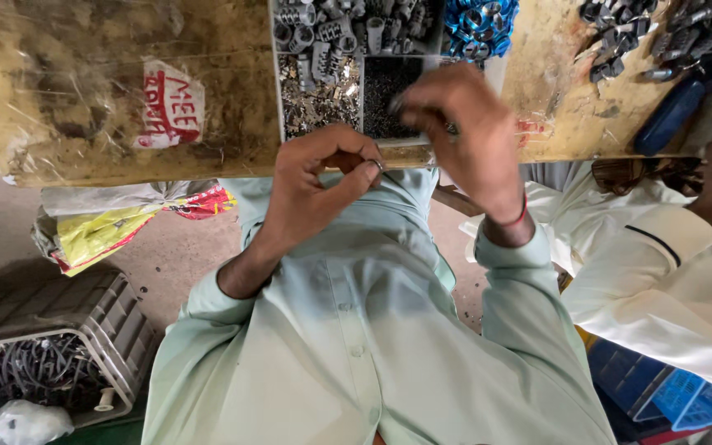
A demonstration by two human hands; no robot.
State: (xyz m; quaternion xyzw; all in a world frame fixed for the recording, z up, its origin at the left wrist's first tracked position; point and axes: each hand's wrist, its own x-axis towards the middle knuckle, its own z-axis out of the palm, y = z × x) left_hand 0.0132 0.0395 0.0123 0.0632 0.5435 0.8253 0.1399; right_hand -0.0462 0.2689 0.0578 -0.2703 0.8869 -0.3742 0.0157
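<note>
Your worn wooden workbench (125, 82) filled the upper frame, its grey divided parts tray (356, 62) top centre. Your right hand (463, 136) hovered there, fingers curled, contents unclear. Your left hand (319, 177) pinched a small metal ring (378, 166) at centre; a loose pinch could have dropped it.

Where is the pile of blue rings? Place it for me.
In the head view, the blue rings lie at the top edge, right of the divided parts tray and above the right hand.

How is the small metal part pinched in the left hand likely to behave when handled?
The small metal part looks like tiny shiny metal, so it is probably stiff and light. It may slip easily, since only the fingertips of the left hand pinch it.
</note>
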